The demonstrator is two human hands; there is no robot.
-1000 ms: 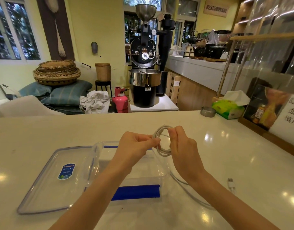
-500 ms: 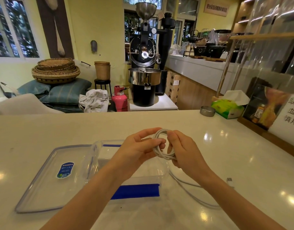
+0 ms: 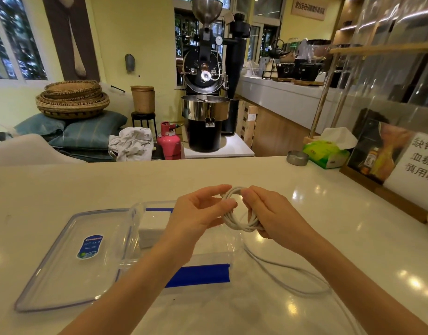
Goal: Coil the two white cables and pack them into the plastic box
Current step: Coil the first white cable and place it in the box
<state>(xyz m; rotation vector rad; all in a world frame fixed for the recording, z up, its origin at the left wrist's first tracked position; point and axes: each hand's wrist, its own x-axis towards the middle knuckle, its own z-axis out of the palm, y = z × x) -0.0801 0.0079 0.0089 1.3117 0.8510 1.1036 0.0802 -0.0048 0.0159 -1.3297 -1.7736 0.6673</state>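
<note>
Coiled white cable (image 3: 240, 220) held above plastic box (image 3: 135, 228): right hand (image 3: 273, 213) grip curled round it, left hand (image 3: 198, 215) pinching its edge.

Two bare forearms, no sleeves anywhere in view, entering from the near edge. Left hand (image 3: 196, 213) and right hand (image 3: 273, 213) without gloves, rings, watch or bands. Slender wrists, long fingers, nails short and unpainted where visible. No marks or jewellery on either arm; nothing worn in sight.
</note>
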